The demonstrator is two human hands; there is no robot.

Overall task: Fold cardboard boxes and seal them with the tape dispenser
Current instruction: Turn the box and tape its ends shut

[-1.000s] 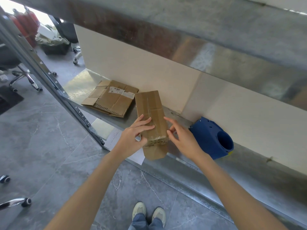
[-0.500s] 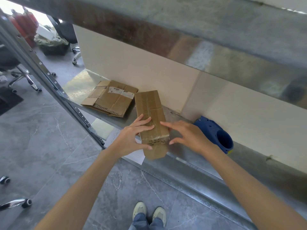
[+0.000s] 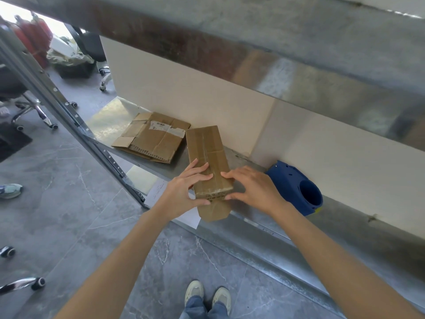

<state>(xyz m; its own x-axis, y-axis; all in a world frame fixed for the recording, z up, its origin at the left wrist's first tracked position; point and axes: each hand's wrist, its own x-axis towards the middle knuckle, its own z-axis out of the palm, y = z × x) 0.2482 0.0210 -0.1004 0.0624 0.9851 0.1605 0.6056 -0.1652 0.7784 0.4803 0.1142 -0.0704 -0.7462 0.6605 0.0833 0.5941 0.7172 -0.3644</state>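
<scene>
A long narrow cardboard box (image 3: 205,153) lies on the metal shelf (image 3: 243,162), taped along its top, with one end flap hanging open over the shelf's front edge. My left hand (image 3: 184,192) grips the box's near left corner, fingers on top and thumb under the end face. My right hand (image 3: 250,187) grips the near right side, fingertips on the top edge and thumb at the end face. A blue tape dispenser (image 3: 296,189) stands on the shelf just right of my right hand.
A flattened cardboard box (image 3: 153,140) with a white label lies on the shelf to the left. A slanted metal upright (image 3: 69,116) runs down the left. A paper sheet (image 3: 161,192) hangs below the shelf edge. Office chairs (image 3: 27,100) stand on the floor at left.
My right hand moved from pinching near the box's end to lying over its right side. My left hand kept its hold. The box stayed in place.
</scene>
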